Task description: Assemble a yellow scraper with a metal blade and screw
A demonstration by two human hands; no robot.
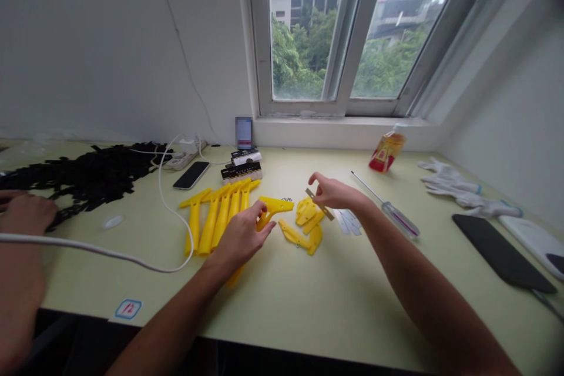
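My left hand (242, 235) grips a yellow scraper-like tool (277, 205), its head pointing right, with small metal pieces on top of the head. My right hand (331, 192) pinches a thin flat metal strip (321, 204), held tilted above the table. Below and between the hands lie several loose yellow plastic pieces (308, 214). Thin pale blades (348, 222) rest beside my right wrist. To the left of my left hand, several yellow tools (207, 223) lie side by side.
A screwdriver (399, 220), a bottle (386, 151), white gloves (471, 191) and a dark slab (502, 252) are on the right. Left are a phone (191, 175), a white cable (132, 255), a black pile (88, 176) and another person's hand (26, 211). Small boxes (241, 171) stand behind.
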